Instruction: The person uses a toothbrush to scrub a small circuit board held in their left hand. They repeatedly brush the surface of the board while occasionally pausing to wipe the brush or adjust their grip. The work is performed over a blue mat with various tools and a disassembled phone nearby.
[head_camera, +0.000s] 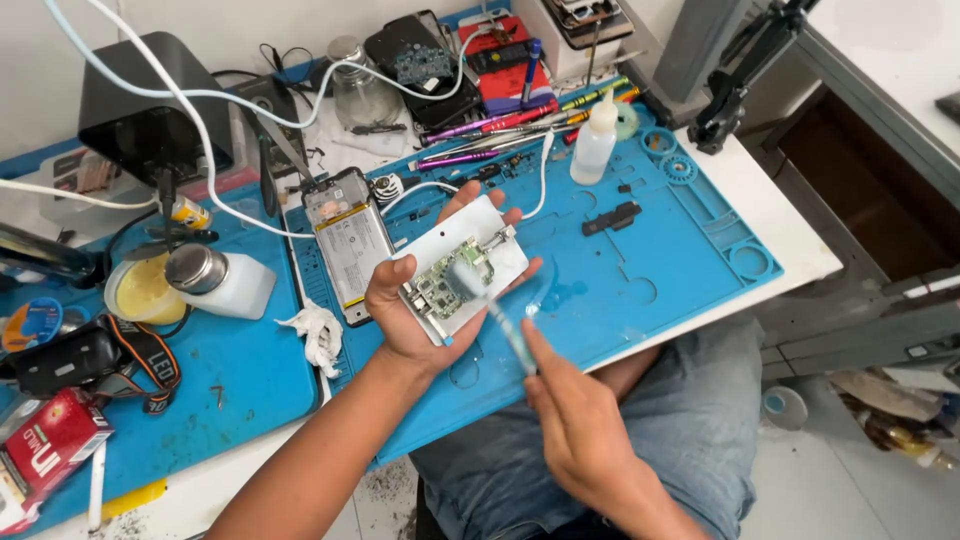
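My left hand holds a white rectangular holder plate with a small green circuit board clamped on it, tilted above the blue work mat. My right hand grips a clear-handled brush by its handle. The brush's white bristle head rests on the circuit board and looks blurred. An opened phone with its battery showing lies on the mat just left of my left hand.
A small white squeeze bottle stands at the back of the mat beside several pens and tools. A metal-capped white dispenser bottle, a yellow paste tin, a crumpled wipe and a black box sit left. White cables cross the bench.
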